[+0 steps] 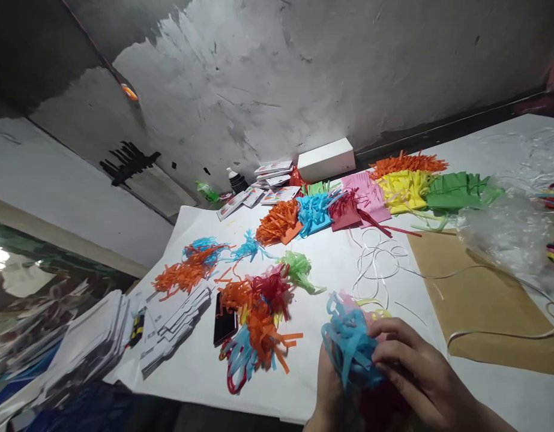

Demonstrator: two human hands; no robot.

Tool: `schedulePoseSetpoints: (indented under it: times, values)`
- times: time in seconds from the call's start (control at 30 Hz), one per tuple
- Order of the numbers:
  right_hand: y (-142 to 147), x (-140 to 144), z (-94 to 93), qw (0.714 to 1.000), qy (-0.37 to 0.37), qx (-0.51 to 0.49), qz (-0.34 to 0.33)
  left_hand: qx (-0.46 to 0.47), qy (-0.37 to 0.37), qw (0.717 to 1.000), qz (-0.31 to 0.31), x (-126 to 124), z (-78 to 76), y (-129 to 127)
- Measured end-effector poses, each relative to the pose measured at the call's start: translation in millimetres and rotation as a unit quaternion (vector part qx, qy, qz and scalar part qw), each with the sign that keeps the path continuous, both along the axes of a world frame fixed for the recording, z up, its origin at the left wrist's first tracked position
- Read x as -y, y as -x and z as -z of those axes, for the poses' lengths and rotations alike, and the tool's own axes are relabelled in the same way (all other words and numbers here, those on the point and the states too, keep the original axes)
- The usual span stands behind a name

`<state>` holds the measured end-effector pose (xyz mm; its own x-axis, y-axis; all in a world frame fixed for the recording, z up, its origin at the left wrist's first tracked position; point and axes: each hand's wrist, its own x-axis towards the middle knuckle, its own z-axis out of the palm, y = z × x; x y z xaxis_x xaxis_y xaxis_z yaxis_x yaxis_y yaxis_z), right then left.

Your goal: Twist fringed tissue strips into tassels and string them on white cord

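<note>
At the table's front edge I hold a bunch of paper tassels, a blue paper tassel on top with pink and yellow strips behind it. My left hand is closed around its left side, the fingers mostly hidden by the paper. My right hand pinches at the right side of the bunch with bent fingers. Dark red paper shows dimly below, between the hands. Left of them lies a pile of orange, red and blue tassels. Beyond is a light green tassel.
Fringed paper bundles in several colours line the back. White cord loops beside a brown sheet. Clear plastic lies right. A phone, stacked white cards and more orange tassels are left. A white box stands by the wall.
</note>
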<state>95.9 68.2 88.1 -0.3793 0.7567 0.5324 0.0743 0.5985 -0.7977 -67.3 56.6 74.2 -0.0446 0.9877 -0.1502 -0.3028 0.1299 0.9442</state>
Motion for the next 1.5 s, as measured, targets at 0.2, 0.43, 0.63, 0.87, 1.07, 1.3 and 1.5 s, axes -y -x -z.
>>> schedulePoseSetpoints:
  times: [0.2, 0.43, 0.63, 0.87, 1.07, 1.3, 1.5]
  values:
    - [-17, 1, 17.8, 0.962, 0.147, -0.113, 0.202, -0.255, -0.297, 0.920, -0.005, 10, -6.9, 16]
    - [-20, 1, 21.5, 0.918, 0.360, -0.127, 0.109, -0.361, -0.414, 0.833, 0.064, 18, -2.2, 25]
    - [-8, 11, 0.8, 0.910, 0.369, -0.165, 0.089, -0.519, -0.467, 0.708, 0.106, 15, -12.4, 24]
    - [-15, 3, -3.8, 0.973, 0.229, 0.022, 0.029, -0.606, -0.481, 0.596, 0.213, 4, -14.0, 35]
    - [-18, -8, 2.6, 0.952, 0.187, 0.237, -0.046, -0.618, -0.470, 0.606, 0.173, 1, -15.5, 43]
    - [-28, -11, -6.5, 0.967, 0.220, 0.114, 0.054, -0.595, -0.475, 0.622, 0.182, 1, -12.6, 39]
    - [-18, -8, -8.7, 0.969, 0.217, 0.118, -0.026, -0.570, -0.480, 0.641, 0.186, 6, -19.9, 27]
